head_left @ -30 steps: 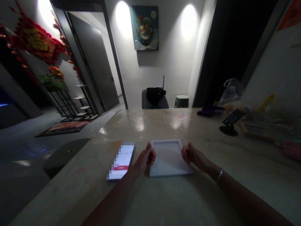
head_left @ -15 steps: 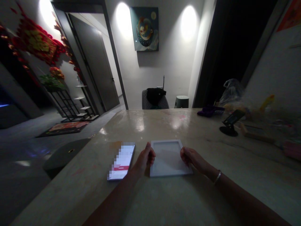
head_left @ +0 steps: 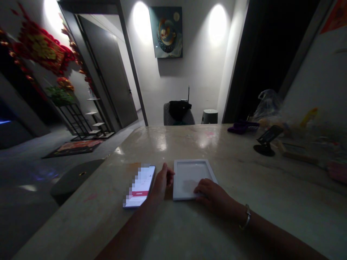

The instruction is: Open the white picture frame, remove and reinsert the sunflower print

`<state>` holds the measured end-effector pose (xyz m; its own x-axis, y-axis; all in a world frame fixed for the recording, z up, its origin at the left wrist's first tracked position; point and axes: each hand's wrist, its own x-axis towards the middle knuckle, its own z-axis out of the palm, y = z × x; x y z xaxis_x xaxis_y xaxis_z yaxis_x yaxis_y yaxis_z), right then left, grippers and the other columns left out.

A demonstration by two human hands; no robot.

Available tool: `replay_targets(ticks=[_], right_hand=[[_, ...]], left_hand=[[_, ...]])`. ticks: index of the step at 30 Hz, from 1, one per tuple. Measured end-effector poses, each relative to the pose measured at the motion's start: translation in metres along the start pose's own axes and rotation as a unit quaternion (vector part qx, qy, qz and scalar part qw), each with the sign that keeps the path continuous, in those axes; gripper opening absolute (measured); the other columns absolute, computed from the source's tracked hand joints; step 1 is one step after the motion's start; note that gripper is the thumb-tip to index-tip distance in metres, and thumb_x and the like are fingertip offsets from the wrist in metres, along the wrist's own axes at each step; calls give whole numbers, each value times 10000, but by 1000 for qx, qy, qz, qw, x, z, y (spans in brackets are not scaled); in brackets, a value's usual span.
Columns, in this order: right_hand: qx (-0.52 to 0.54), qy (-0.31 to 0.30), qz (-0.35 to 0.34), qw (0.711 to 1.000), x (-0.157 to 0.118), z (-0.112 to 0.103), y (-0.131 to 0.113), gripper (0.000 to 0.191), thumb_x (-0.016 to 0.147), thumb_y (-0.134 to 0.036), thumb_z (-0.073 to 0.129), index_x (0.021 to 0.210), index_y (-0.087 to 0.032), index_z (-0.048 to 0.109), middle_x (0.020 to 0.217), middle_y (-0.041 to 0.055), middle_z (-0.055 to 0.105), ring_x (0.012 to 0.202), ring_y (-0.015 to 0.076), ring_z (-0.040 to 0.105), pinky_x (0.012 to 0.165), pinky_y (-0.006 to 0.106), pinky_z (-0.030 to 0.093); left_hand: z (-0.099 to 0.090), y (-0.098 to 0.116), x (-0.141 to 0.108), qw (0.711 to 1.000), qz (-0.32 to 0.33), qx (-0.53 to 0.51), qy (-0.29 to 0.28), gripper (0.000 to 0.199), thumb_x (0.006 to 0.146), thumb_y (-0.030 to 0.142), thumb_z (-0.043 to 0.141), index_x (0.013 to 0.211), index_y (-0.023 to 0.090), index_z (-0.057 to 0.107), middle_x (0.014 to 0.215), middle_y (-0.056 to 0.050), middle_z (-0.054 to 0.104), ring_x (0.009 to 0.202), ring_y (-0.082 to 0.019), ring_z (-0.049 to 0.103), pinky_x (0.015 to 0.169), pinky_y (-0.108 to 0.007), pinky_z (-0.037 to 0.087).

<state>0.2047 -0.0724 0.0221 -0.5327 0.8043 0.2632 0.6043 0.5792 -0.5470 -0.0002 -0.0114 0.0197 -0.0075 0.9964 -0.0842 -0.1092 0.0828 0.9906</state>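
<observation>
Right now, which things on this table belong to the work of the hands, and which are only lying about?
At work: white rectangular frame under the right hand, left hand beside it.
Lying about: smartphone, black phone stand, purple cloth.

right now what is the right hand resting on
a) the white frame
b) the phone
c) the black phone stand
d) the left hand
a, the right hand lies with its fingers on the inner panel of the white frame, near the frame's lower edge.
</observation>
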Motion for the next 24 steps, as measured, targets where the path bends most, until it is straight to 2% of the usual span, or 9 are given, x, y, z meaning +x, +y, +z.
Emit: replay_targets(ticks=[5, 9, 13, 16, 19, 24], right_hand=[[85, 132, 20, 987, 3, -4, 8, 88, 796, -255, 490, 842, -185, 517, 845, 49, 533, 785, 160, 500, 706, 284, 412], [142, 185, 27, 972, 3, -7, 11, 98, 805, -285, 471, 803, -191, 496, 804, 30, 510, 728, 144, 487, 653, 260, 405], [175, 207, 39, 962, 3, -9, 9, 116, 798, -302, 477, 774, -192, 505, 784, 19, 497, 712, 136, 484, 640, 251, 402], [240, 215, 66, 944, 3, -10, 6, 141, 798, -332, 469, 767, -196, 490, 730, 1, 488, 671, 128, 488, 601, 242, 409], [310, 212, 77, 924, 3, -10, 4, 164, 794, -363, 472, 809, -201, 488, 733, -1, 518, 681, 133, 518, 614, 254, 437], [382, 185, 64, 903, 3, -7, 0, 249, 756, -374, 539, 941, -212, 501, 973, 49, 587, 901, 187, 556, 784, 337, 455]], left_hand=[[-5, -1, 4, 999, -2, -35, 35, 495, 674, 617, 429, 608, 147, 569, 516, 12, 521, 450, -97, 470, 444, -217, 338], [-2, 1, 3, 999, -15, -34, 26, 435, 676, 548, 469, 645, 131, 589, 541, -2, 536, 442, -95, 474, 436, -217, 337], [-2, 4, 3, 998, 27, -7, 52, 359, 688, 470, 488, 711, 128, 594, 604, -8, 558, 427, -75, 457, 399, -200, 310], [-3, 4, 3, 999, 10, 2, 52, 326, 720, 432, 452, 729, 133, 582, 579, -3, 548, 404, -68, 439, 372, -191, 288], [-2, 1, 1, 1000, -19, 12, 7, 291, 740, 403, 449, 743, 139, 570, 635, -10, 568, 415, -61, 457, 375, -184, 302], [3, -6, -3, 996, -46, 39, -61, 282, 746, 409, 484, 830, 147, 546, 771, -40, 590, 482, -81, 530, 417, -199, 381]])
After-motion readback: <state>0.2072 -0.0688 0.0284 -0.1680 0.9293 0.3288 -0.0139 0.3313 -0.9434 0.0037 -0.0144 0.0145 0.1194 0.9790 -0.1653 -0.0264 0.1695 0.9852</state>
